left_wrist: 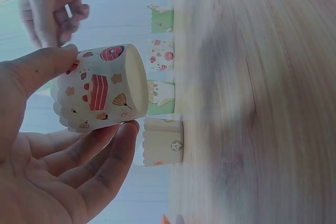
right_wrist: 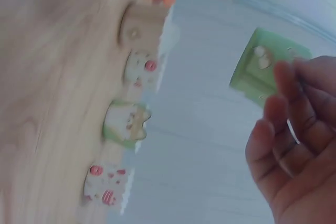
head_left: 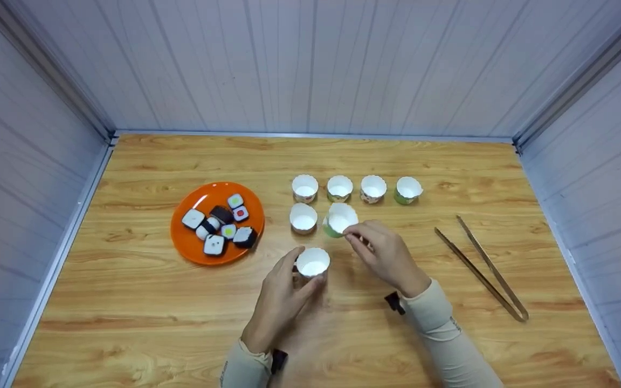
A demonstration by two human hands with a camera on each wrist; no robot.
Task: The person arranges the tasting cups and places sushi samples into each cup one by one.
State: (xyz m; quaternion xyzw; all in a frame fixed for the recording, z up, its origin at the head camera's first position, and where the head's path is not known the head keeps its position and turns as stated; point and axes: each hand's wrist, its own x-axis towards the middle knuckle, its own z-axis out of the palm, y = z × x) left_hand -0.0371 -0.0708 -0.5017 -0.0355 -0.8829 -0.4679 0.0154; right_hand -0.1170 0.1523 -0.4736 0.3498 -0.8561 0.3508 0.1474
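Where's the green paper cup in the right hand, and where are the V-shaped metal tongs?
Green paper cup (right_wrist: 254, 71): right wrist view, on its printed outer side.
V-shaped metal tongs (head_left: 472, 268): head view, on one arm.

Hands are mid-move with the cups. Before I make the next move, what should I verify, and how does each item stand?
1. Left hand holding the white cup: ok, fingers and thumb round it.
2. Right hand pinching the green cup: ok, at the rim.
3. Green cup set on the table: not ok, held above it.
4. Back row upright: ok, all four.
5. Sushi on the plate: ok.
6. Tongs in hand: not ok, lying on the table.
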